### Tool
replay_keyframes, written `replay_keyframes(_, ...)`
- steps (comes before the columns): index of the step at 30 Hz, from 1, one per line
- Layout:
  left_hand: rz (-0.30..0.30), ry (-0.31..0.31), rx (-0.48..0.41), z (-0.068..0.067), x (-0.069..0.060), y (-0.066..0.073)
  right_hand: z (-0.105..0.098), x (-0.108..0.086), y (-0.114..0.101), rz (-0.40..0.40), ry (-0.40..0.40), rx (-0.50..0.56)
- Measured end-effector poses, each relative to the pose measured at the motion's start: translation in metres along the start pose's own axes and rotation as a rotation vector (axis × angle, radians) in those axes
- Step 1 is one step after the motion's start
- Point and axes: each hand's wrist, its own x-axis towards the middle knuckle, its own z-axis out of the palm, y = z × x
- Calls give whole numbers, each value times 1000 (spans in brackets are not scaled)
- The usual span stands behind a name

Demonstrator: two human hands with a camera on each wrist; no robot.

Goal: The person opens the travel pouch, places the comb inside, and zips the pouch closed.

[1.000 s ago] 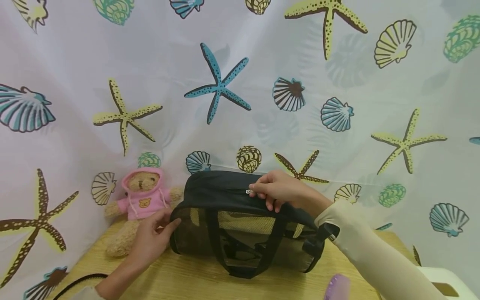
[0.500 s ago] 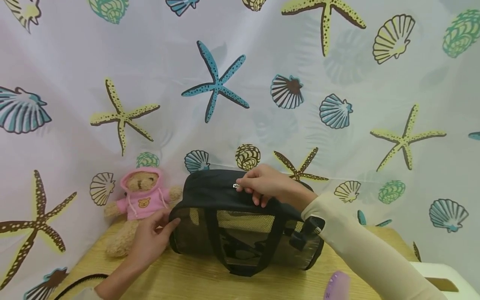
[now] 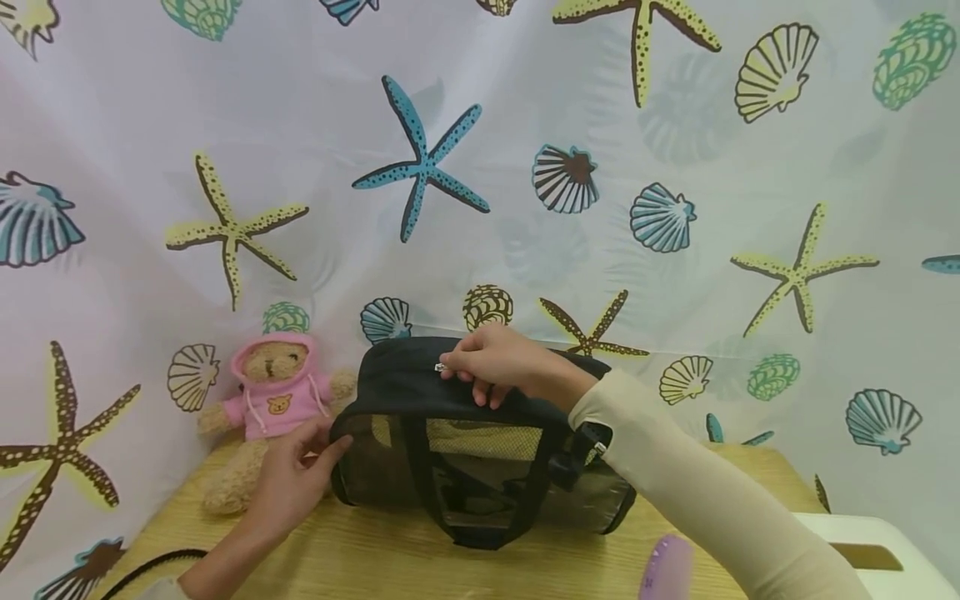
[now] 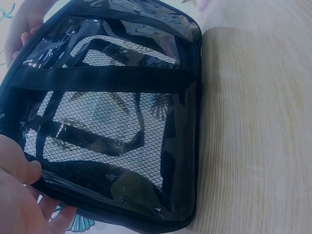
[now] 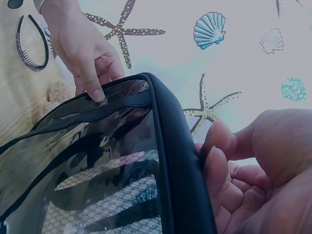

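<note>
Head view: the black, clear-sided bag rests on the worktop, its front panel towards me and its carrying strap hanging in a loop down that panel. From my distance I judge that this placement leaves the top panel within reach of both hands. The left hand holds the upper left corner, probably as an anchor, since so soft a bag would likely shift or fold under a one-sided pull. Its grip is narrow: the left wrist view shows the thumb on the clear face and fingers behind the edge, parted only by the bag's rim. The right hand, above the top panel, pinches the zipper pull between thumb and forefinger. That grip is closed down on the small metal tab, the remaining fingers loosely bent; the right wrist view does not show me the tab. The teddy bear sits behind the left hand, near the bag's left end; I cannot tell whether they touch.
</note>
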Motion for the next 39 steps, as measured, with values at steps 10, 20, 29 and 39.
replay_keyframes(10,6,16,18,0,0,-4,12,17,-11,14,-22,-52)
replay_keyframes(20,12,31,20,0,-2,-4,26,32,-21,-6,-41,-76)
replay_keyframes(29,4,-3,26,-2,-1,0,34,44,-21,2,-17,-90)
replay_keyframes(39,-35,-18,30,-3,-1,0,46,59,-32,13,-38,-122)
